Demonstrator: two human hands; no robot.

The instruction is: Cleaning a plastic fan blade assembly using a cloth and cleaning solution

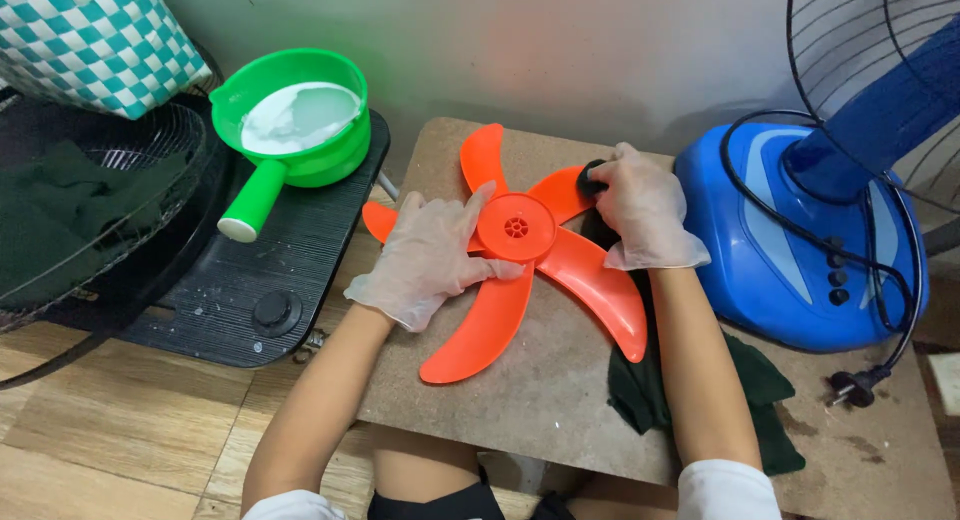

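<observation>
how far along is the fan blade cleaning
Done: the orange fan blade is off the blue fan and lies on the board. In hand: the gloved left hand steadies it; the right hand presses a dark pad on one blade. Left: the other blades; the fan is not reassembled.

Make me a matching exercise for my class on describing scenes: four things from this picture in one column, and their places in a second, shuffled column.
Things:
1. left hand
2. right hand
3. green scoop
4. plug

Places:
A. on the black ribbed board
B. pressing flat on the orange fan blade
C. on the wooden board by the blue fan base
D. gripping a small black piece at a blade's edge

Pairs: 1-B, 2-D, 3-A, 4-C
</observation>
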